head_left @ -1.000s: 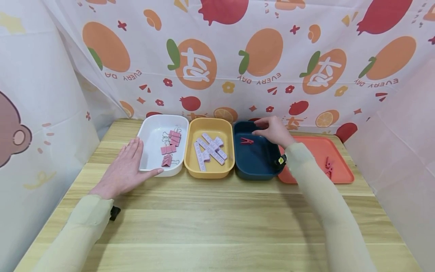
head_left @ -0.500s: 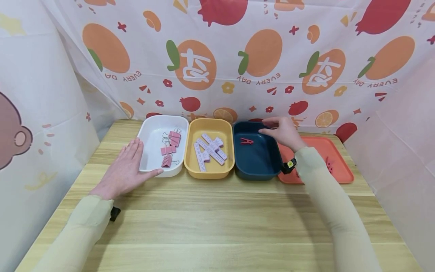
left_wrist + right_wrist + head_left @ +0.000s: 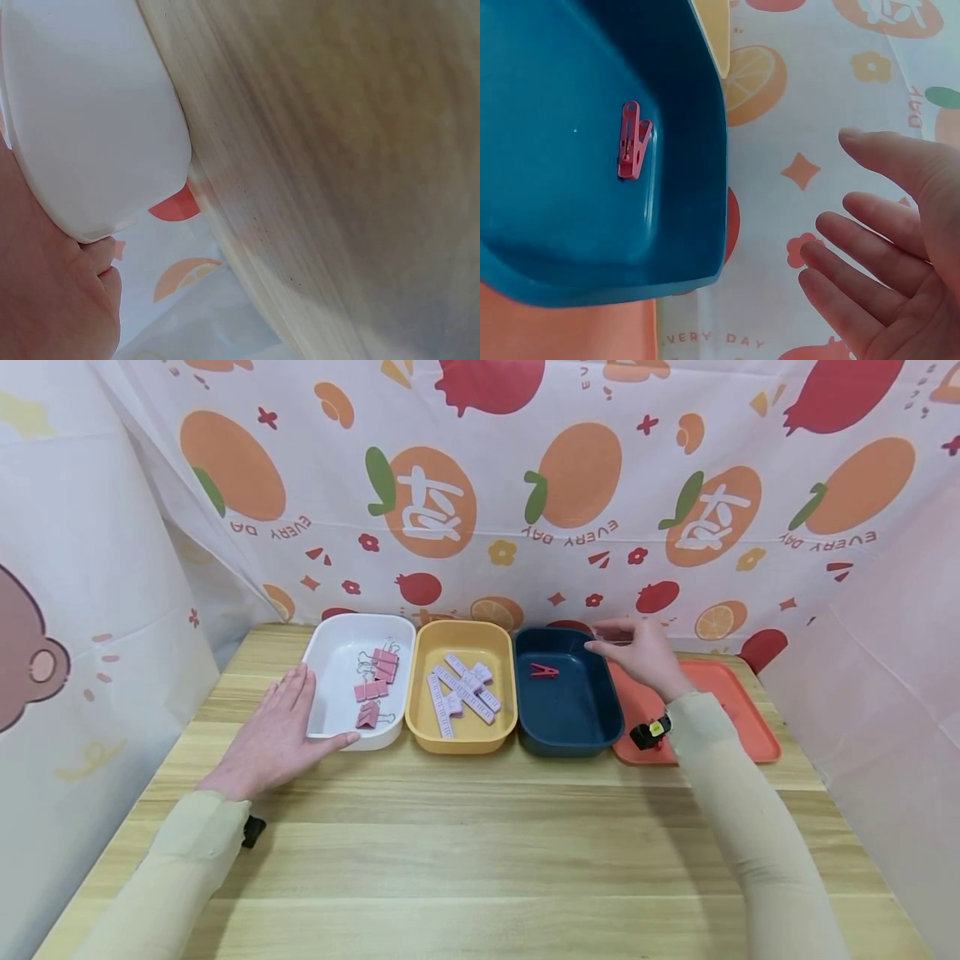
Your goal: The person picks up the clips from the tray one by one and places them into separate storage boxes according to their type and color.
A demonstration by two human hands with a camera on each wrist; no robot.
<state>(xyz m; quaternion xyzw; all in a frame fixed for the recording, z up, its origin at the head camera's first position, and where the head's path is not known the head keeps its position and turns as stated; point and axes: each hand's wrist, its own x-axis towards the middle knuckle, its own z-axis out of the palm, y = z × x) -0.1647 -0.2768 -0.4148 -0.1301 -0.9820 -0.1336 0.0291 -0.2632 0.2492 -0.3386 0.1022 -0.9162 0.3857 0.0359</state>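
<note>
My left hand (image 3: 270,727) rests against the left and near side of a white bin (image 3: 330,693), fingers straight and thumb along the rim. Several pink binder clips (image 3: 371,690) lie in that bin. Above the far right corner of a dark blue bin (image 3: 570,710) hovers my right hand (image 3: 643,653), its fingers apart and nothing between them. On the blue bin's floor lies one red clothespin (image 3: 544,671), seen close as a pinkish clothespin (image 3: 632,142) in the right wrist view. In that view the right hand (image 3: 900,232) is relaxed and apart from the bin.
Between the white and blue bins stands a yellow bin (image 3: 461,745) with several lilac ruler-like strips. A coral tray (image 3: 750,727) at the right holds more red clothespins, mostly hidden by the right arm. Patterned cloth (image 3: 502,468) hangs directly behind the bins.
My right hand has moved to the right, from over the blue bin toward the coral tray, and its forearm now covers the clothespins there. My left hand stays put.
</note>
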